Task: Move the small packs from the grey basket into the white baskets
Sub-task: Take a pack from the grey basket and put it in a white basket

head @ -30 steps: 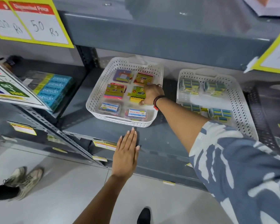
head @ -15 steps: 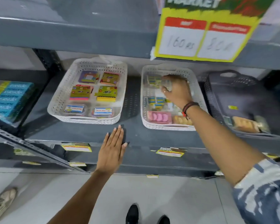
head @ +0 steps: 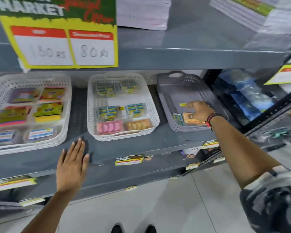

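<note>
Small packs [head: 186,119] lie in the near end of the grey basket [head: 178,91], right of centre in the frame, on the grey shelf [head: 141,147]. The right hand [head: 197,109] reaches down into that basket and rests on the packs; its fingers [head: 189,116] curl over an orange-brown pack, though I cannot tell whether they actually grip it. A green-and-yellow pack peeks out just to the left of the hand. The far half of the grey basket is bare apart from a small yellow sticker [head: 183,104].

The middle white basket [head: 152,105], at centre frame, stands just beside the grey one and holds four clusters of blue-green-yellow packs, with a pink pack [head: 109,127] and an orange pack [head: 138,125] along its near edge. The left white basket [head: 66,105], at the left edge of the frame, is partly cut off and holds colourful flat packs in rows.

The left hand [head: 72,163] lies flat and spread on the front lip of the shelf, lower left of centre, holding nothing.

A price sign [head: 62,46], upper left, hangs from the shelf above and covers the back of the left basket's bay; its handwriting is blurred. Stacked paper [head: 142,12] sits on the upper shelf. At far right, blue wrapped goods [head: 249,98] are smeared and hard to identify. The right palm hides most of the packs beneath it.
</note>
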